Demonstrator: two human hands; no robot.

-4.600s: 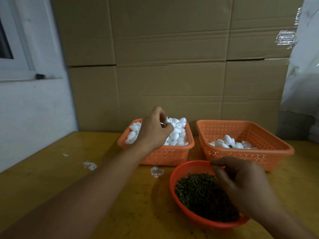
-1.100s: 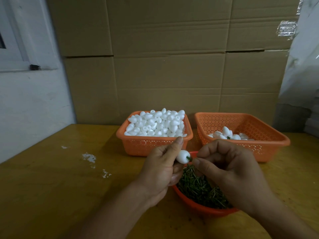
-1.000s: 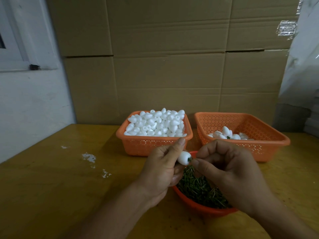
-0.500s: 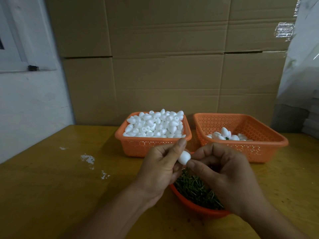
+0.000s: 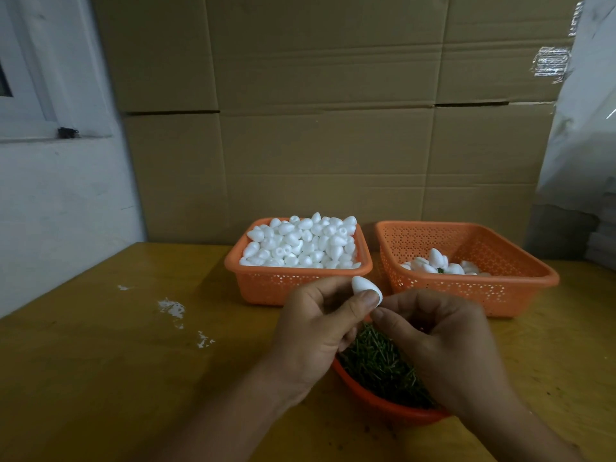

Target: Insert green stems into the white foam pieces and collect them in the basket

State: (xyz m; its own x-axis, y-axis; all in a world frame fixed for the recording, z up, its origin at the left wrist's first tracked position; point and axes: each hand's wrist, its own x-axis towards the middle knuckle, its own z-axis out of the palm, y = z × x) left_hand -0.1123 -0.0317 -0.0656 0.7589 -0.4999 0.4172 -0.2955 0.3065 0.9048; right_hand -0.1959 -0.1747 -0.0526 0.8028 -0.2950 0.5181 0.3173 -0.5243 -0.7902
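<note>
the left hand (image 5: 313,331) is pinching the white foam piece (image 5: 365,289) between thumb and fingertips, its long axis tilting, pointed end up-left; the right hand (image 5: 443,341) fingers are curling, their grip hidden.

A white egg-shaped foam piece (image 5: 365,289) is pinched in the left hand (image 5: 320,331), pointed end up-left. Loose foam pieces (image 5: 301,243) are heaped in the left basket (image 5: 266,285). A few finished pieces (image 5: 436,265) lie in the right basket (image 5: 473,288). Green stems (image 5: 380,365) are piled in a round basket (image 5: 383,401) below the hands.
</note>
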